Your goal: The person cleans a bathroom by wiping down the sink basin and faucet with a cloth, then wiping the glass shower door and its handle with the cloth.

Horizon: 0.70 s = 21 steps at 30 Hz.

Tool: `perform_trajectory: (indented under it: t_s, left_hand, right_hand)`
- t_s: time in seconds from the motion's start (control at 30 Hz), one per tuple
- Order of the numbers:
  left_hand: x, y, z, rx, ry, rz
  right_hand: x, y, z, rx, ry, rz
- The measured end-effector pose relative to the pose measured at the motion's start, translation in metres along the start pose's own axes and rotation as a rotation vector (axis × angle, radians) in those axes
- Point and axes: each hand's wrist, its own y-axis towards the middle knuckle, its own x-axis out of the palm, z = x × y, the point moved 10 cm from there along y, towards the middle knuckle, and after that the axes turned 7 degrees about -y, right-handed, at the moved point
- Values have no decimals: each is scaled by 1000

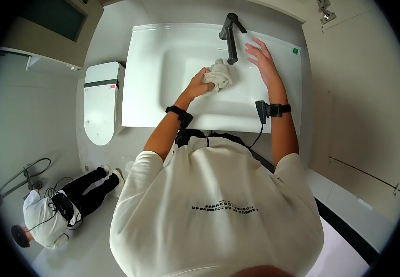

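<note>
A crumpled whitish cloth (218, 76) is in my left hand (199, 85), over the basin of the white sink (147, 74), just below the spout of the black faucet (230, 39). The fingers of my left hand wrap the cloth's left side. My right hand (263, 57) is raised to the right of the faucet with its fingers apart, holding nothing and not touching the faucet. Whether water runs from the spout cannot be made out.
A white toilet (100, 104) with its lid down stands left of the sink. Another person (54, 212) in a white top is at the lower left, near a shower hose. A small green object (295, 51) lies on the sink's right rim. Cabinet doors flank the sink.
</note>
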Motion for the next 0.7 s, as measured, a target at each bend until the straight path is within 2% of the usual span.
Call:
perform_trajectory:
  t_s: [0.1, 0.2, 0.3, 0.37, 0.5, 0.7]
  left_hand:
    - [-7, 22, -33, -63, 79, 95]
    - [0, 27, -34, -96, -7, 86]
    - [1, 33, -39, -105, 95, 106]
    - [-6, 46, -58, -108, 185, 117]
    - [2, 52, -67, -207, -138, 98]
    - [5, 49, -51, -321, -219, 101]
  right_hand:
    - [4, 30, -5, -78, 8, 15]
    - [6, 49, 1, -90, 142, 38]
    - [5, 60, 15, 1, 194, 14]
    - [4, 65, 5, -24, 196, -8]
    - [-3, 73, 15, -13, 164, 14]
    - [2, 65, 6, -46, 63, 6]
